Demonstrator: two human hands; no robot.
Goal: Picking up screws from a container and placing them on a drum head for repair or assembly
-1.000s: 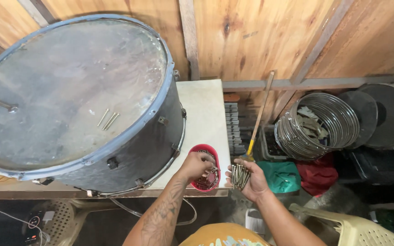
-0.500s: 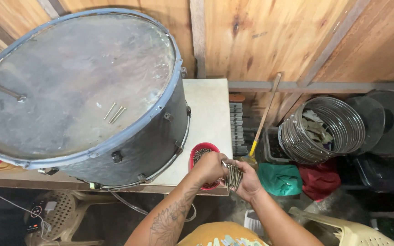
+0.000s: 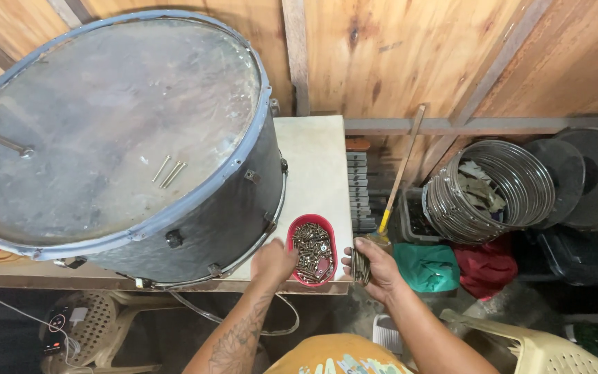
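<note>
The left hand (image 3: 273, 262) rests with fingers curled at the left rim of the red tray (image 3: 313, 253), touching or just over its edge; whether it pinches a screw cannot be told, since the fingertips are hidden against the rim. The tray lies at the near edge of the surface (image 3: 316, 159), just right of the drum, and is filled with loose brass-coloured screws (image 3: 311, 251), kept together in one dish so they do not roll off. The right hand (image 3: 375, 266) hangs just off the surface's right corner, close beside the tray, clenched around a bundle of long screws (image 3: 361, 266) held upright in the fist, heads up, a gathering grip that seems to keep picked pieces sorted and ready. Left of both hands the big drum (image 3: 115, 135) lies flat on the surface with its grey head facing up, its blue hoop around the rim and lugs showing on the dark shell; laid this way the head serves as a shelf. Three screws (image 3: 167, 171) lie side by side near its middle, and a wrench (image 3: 1, 142) lies near its left edge. To the right, well apart, a stack of metal hoops (image 3: 489, 190) leans beside dark drum parts, with a long-handled tool (image 3: 399, 173) against the wooden wall and green and red cloths (image 3: 451, 266) below.
</note>
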